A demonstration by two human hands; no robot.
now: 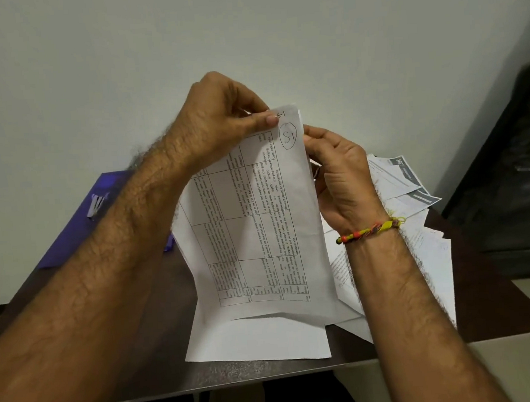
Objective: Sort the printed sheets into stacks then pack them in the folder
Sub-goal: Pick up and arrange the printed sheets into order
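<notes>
While my left hand pinches the top corner of the printed sheets marked S-1 and my right hand grips their edge, upright over the surface, I'm mid-sort; next they need matching to a stack before the purple folder.

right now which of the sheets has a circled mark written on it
The upright sheet held in both hands: S-1 is circled at its top corner. The flat sheet beneath looks blank.

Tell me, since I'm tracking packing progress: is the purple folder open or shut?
Cannot tell. The purple folder lies flat on the table with a clip on top, half hidden behind the left forearm; no sheets visibly inside.
</notes>
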